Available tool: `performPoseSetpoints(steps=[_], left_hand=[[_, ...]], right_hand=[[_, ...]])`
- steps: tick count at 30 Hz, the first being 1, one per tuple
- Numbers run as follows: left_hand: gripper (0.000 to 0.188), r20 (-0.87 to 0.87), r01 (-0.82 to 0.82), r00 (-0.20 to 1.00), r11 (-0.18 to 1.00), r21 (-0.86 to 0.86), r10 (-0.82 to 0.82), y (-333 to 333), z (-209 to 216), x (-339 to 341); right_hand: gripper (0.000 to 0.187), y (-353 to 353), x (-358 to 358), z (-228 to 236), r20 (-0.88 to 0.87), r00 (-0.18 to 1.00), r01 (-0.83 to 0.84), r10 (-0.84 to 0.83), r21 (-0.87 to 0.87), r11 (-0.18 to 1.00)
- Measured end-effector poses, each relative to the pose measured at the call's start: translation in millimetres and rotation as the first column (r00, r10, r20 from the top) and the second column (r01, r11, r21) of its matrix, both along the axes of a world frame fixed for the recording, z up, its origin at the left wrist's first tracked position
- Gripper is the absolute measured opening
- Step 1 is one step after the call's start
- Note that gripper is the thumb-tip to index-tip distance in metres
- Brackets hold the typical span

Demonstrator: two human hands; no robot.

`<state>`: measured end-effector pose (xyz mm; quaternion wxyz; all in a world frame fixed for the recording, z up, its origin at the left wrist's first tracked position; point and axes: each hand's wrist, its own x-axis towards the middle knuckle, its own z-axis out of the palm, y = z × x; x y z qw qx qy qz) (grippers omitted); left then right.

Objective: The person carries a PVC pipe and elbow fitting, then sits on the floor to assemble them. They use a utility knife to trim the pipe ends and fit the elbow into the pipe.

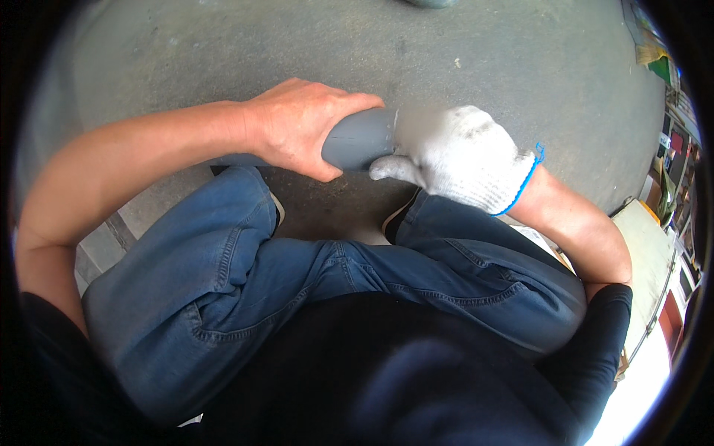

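Gripping a grey pipe (pixel 361 141) out over the knees, the person sits bent forward, with the pipe held crosswise between the two hands, above the floor. The left hand (pixel 301 126) is bare and clasps it firmly from the left, palm downward, its digits parted around the curve so that one lies along the far side and another hooks over the near side. Its wrist runs nearly straight into the forearm, which slants out to a sharply bent elbow. The right hand (pixel 465 160), in a white knit glove (pixel 480 152) with a blue cuff edge, sits over the pipe's right part; the thumb points left against the near side, just short of the left hand. From where I stand its fingers are lost in a blur, so I can't tell how tightly they close. That forearm angles back to an elbow near the right thigh. Beneath both arms are blue jeans (pixel 186 260), knees apart, and a dark shirt (pixel 416 372). Around them spreads a grey concrete floor (pixel 535 67), with clutter (pixel 677 149) along the far right.
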<state>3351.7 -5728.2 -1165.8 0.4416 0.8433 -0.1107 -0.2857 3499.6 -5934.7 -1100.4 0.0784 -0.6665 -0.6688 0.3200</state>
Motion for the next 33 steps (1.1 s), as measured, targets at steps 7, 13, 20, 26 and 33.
performPoseSetpoints(steps=[7,13,20,26,33], left_hand=[[0.097,-0.076,0.067,0.995,0.998,0.003,-0.066,-0.3,-0.4,10.4],[0.099,-0.135,0.009,0.991,0.995,-0.098,-0.023,9.4,-5.1,13.0],[0.097,-0.139,0.026,0.989,0.994,-0.110,-0.041,15.6,-10.5,18.2],[0.097,-0.140,0.012,0.990,0.985,-0.175,-0.037,12.1,-12.8,14.4],[0.099,-0.219,-0.029,0.976,0.987,-0.157,-0.006,18.8,-8.8,22.1]], right_hand=[[0.047,6.7,7.1,4.6,0.019,1.000,0.015,-0.016,0.039,0.999],[0.046,6.7,4.8,-1.7,0.022,1.000,0.003,-0.005,0.076,0.997],[0.041,-0.9,-1.7,-9.5,0.075,0.997,-0.042,0.031,0.151,0.988],[0.045,10.4,8.0,-2.5,0.063,0.998,-0.017,0.007,0.150,0.989],[0.044,7.7,6.0,-5.0,0.028,1.000,0.006,-0.009,0.111,0.994]])
